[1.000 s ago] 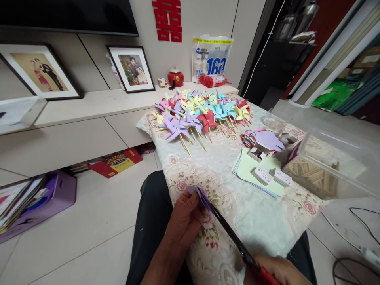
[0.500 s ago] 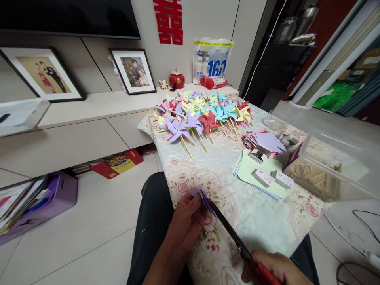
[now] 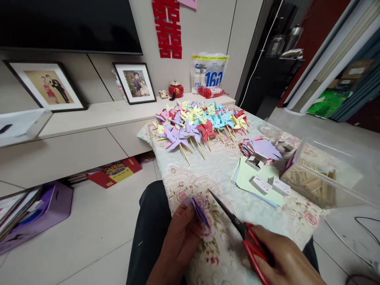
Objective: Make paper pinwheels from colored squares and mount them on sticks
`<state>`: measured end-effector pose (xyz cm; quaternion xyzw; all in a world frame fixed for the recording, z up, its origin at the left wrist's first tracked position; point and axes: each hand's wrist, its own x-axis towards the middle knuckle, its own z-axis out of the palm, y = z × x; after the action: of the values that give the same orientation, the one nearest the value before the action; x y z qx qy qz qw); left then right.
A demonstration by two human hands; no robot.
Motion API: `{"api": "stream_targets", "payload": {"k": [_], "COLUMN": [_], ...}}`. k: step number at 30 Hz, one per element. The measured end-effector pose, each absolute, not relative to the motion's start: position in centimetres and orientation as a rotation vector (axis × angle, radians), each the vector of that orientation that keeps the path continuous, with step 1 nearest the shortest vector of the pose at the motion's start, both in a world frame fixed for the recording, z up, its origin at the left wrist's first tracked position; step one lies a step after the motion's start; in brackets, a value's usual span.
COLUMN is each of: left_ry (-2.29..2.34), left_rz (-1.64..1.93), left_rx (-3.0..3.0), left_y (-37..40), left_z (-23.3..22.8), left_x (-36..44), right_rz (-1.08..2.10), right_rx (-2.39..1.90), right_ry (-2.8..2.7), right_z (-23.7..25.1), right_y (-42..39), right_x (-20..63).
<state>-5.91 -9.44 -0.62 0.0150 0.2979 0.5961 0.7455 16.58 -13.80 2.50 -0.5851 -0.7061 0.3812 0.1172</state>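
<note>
The left grip (image 3: 184, 227) hid the lower part of the paper (image 3: 198, 210) it pinched. The right grip (image 3: 279, 249) covered part of the scissors (image 3: 237, 224), and the bottom edge cut off the end of one handle. Front pinwheels (image 3: 176, 138) hid most sticks behind them. Print on the boxes (image 3: 261, 185) was too small to read. The top edge cropped the TV (image 3: 68, 25) and pink sheet (image 3: 189, 3); the left edge, the bin (image 3: 61, 208).

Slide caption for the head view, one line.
Left hand pinches folded purple paper; right hand holds red-handled scissors clear of it, with pinwheels beyond on a floral tablecloth.
</note>
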Motion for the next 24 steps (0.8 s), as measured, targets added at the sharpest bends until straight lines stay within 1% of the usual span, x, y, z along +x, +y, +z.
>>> {"api": "stream_targets", "payload": {"k": [2, 5, 10, 12, 15, 17, 19, 22, 24], "left_ry": [0.681, 0.709, 0.793, 0.836, 0.900, 0.941, 0.987, 1.023, 1.022], "left_rz": [1.311, 1.314, 1.308, 1.282, 1.292, 1.318, 1.334, 1.343, 1.356], "left_rx": [0.063, 0.195, 0.349, 0.393, 0.422, 0.424, 0.420, 0.451, 0.485], "left_y": [-9.5, -9.3, -7.6, -6.5, -4.4, -2.9, -1.3, 0.9, 2.2], "left_z": [0.0, 1.4, 2.9, 2.9, 2.5, 2.2, 2.0, 1.8, 1.4], "left_x": [-6.5, -7.5, -8.4, -8.1, -7.0, -6.0, -4.9, -3.3, -2.3], "right_rz": [0.894, 0.754, 0.791, 0.745, 0.669, 0.706, 0.696, 0.701, 0.840], "right_rx": [-1.782, -1.772, -1.669, -1.644, -1.603, -1.594, -1.642, -1.545, -1.446], "right_ry": [-2.176, -2.334, -2.480, -2.582, -2.704, -2.711, -2.560, -2.202, -1.914], "right_z": [2.4, 1.8, 2.0, 2.6, 3.9, 4.9, 5.7, 6.0, 5.6], "right_y": [-12.7, -11.0, -9.4, -9.1, -8.4, -7.3, -5.3, -1.3, 1.3], "right_x": [15.7, 14.1, 10.9, 10.0, 10.0, 11.2, 12.9, 15.1, 15.7]}}
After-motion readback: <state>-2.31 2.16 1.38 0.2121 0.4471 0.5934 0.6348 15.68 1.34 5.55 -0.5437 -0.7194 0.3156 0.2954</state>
